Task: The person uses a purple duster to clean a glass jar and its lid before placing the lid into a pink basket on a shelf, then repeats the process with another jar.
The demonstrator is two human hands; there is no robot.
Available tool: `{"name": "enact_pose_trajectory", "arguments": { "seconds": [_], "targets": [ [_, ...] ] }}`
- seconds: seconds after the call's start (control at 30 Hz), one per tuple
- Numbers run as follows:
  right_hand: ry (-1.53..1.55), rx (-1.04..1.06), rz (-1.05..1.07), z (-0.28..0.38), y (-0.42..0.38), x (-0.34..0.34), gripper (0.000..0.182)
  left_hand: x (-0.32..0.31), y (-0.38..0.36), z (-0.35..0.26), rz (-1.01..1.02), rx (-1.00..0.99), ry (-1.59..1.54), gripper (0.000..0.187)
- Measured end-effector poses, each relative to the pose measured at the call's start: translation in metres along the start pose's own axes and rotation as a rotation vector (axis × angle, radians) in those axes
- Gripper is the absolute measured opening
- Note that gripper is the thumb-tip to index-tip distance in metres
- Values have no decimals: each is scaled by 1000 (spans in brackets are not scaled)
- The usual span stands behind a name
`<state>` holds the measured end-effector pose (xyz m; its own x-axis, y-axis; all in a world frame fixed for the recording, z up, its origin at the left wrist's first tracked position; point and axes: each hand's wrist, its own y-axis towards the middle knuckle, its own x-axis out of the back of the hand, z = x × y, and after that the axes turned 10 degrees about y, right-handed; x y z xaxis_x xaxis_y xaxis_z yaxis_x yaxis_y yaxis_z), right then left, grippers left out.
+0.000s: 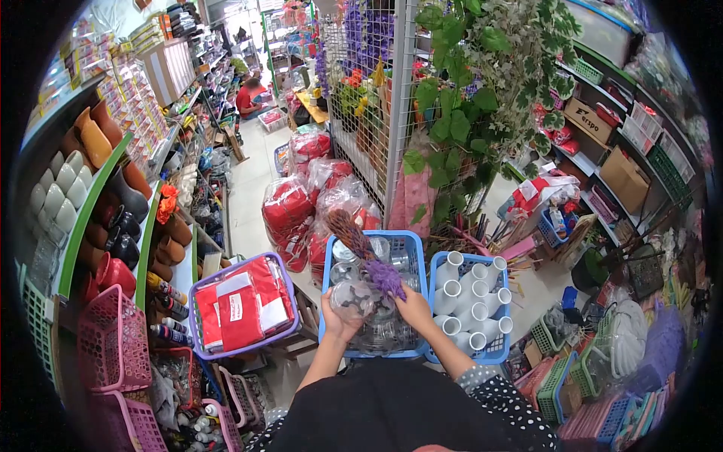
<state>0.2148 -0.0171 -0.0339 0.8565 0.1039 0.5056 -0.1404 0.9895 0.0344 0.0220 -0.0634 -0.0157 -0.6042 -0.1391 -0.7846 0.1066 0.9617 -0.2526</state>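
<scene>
My left hand [343, 325] is wrapped round a clear glass vessel [352, 300], held over the blue basket [424, 282]. In my right hand [412, 309] is a duster with a purple head [385, 277] and a brown, rope-like upper part [349, 232], slanting up to the left. The purple part lies close beside the glass vessel; whether they touch I cannot tell. Several more clear glass vessels [382, 331] fill the basket beneath both hands. Just right of it, a second blue basket [497, 352] holds several white vases [474, 313].
Left of the glassware stands a purple-rimmed basket [194, 320] with red and white packets. Plastic-wrapped red bundles [290, 207] lie ahead beside a wire rack [369, 98]. Shelves of vases [98, 135] line the left. Farther off, a person in red [247, 101] sits low.
</scene>
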Motion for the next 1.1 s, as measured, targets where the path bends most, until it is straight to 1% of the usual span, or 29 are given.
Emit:
{"name": "enact_pose_trajectory", "arguments": {
  "seconds": [0.03,0.1,0.13,0.17,0.2,0.23,0.3,0.37,0.43,0.5,0.57,0.63,0.67,0.7,0.77,0.8,0.83,0.9,0.97,1.03,1.1],
  "targets": [
    [1,-1,-1,-9,5,-7,45,1,0,0,-8,-15,-29,68],
    [-163,-59,121,-22,10,-17,54,-7,-7,-3,-37,-18,-36,69],
    [-163,-58,120,-25,9,-19,54,-10,-9,-4,-69,-22,-44,69],
    [-194,-75,172,-27,8,-20,61,-7,-8,-4,-68,-23,-44,69],
    [-225,-93,226,-30,7,-22,68,1,-7,-2,-17,-7,-57,70],
    [-226,-94,227,-30,5,-22,68,1,-8,-2,33,10,-71,70],
    [-290,-171,287,-30,-1,-23,76,1,-9,-1,16,8,-83,70],
    [-295,-157,285,-26,-5,-20,75,4,-9,-1,1,6,-95,70],
    [-303,-137,287,-17,-9,-17,74,15,-6,-1,125,22,-51,70],
    [-454,-86,171,3,-13,-11,67,14,-11,-5,141,6,-57,69],
    [-498,-44,190,27,-10,-6,65,10,-18,-11,152,-22,-65,69],
    [-119,281,170,52,-8,-6,63,7,-28,-18,-8,-36,-129,70],
    [60,361,268,71,-7,-6,71,15,-34,-22,76,-46,-144,66],
    [66,376,297,87,-8,-10,71,22,-40,-25,58,-72,-150,66],
    [128,644,441,118,-11,-26,84,22,-57,-37,38,-156,-166,62],
    [175,667,532,134,-13,-36,97,27,-64,-41,1,-230,-128,58],
    [208,716,569,145,-16,-51,97,31,-76,-48,-26,-282,-135,58],
    [176,890,628,171,-22,-79,99,37,-106,-63,-111,-313,-179,59],
    [247,940,730,194,-31,-111,102,51,-139,-73,-115,-450,-237,61],
    [312,971,855,215,-47,-143,101,58,-178,-87,-167,-578,-233,55],
    [390,1030,983,242,-71,-170,101,66,-221,-99,-231,-728,-249,56]
  ]
}}
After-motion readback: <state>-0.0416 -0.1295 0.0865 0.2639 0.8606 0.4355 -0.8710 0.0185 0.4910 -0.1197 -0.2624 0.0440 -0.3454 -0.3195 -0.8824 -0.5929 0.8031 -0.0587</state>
